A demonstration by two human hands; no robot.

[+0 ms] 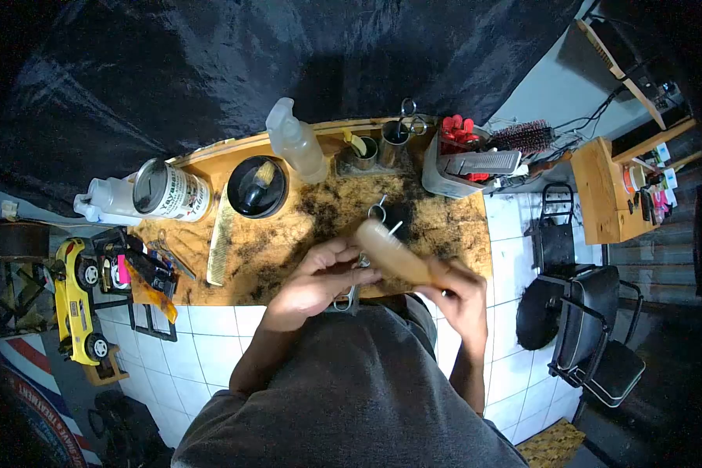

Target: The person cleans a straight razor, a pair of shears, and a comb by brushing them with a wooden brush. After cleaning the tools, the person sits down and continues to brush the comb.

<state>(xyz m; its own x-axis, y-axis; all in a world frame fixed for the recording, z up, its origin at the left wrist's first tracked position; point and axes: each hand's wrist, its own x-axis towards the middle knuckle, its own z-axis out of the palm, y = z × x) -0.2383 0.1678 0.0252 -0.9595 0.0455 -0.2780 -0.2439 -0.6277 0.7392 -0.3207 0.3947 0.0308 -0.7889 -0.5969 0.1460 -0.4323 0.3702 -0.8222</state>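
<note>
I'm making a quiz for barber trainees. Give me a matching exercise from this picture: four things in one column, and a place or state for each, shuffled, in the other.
Things
1 comb
2 toy car
3 spray bottle
4 tan tool

Places or states
A off the shelf, to its left
B gripped in the right hand
C lying flat on the shelf
D standing beside the black bowl

Pairs: 1-C, 2-A, 3-D, 4-B
</note>
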